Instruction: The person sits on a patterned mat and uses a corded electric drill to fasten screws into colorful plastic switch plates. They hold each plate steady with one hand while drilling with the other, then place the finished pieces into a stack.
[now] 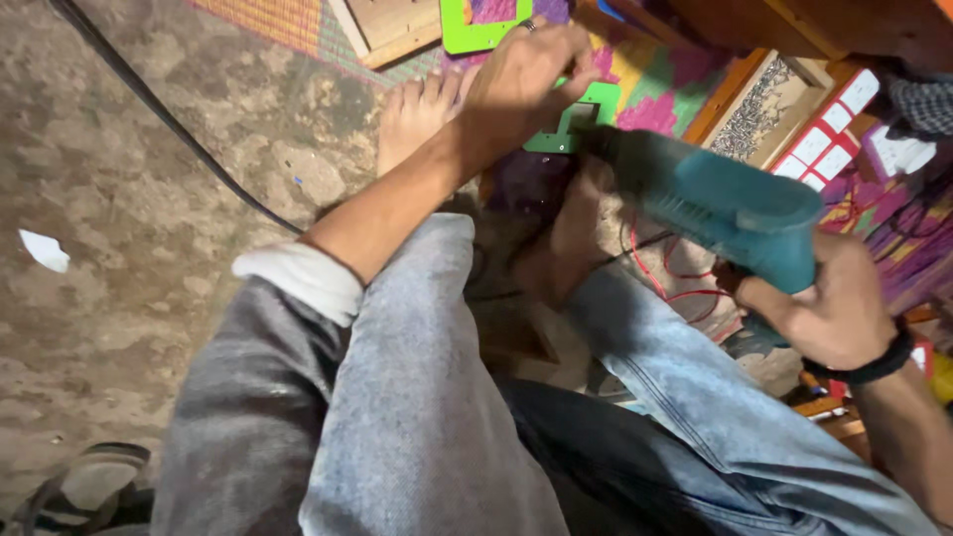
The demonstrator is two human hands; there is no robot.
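Note:
My left hand (524, 79) presses down on a small green frame-shaped plate (576, 117) that lies on a colourful mat (655, 84). My right hand (832, 310) grips the handle of a teal power drill (715, 203), whose nose points at the green plate close to my left fingers. The drill tip is hidden by the tool body. My bare feet (417, 114) rest beside the plate, and my knees in grey jeans fill the lower part of the view.
A second green frame (475, 30) and a wooden board (392, 30) lie further away. A wooden tray of screws (759, 109) and white switches on red backing (829, 134) sit to the right. A black cable (169, 124) crosses the concrete floor; red wires (675, 283) trail under the drill.

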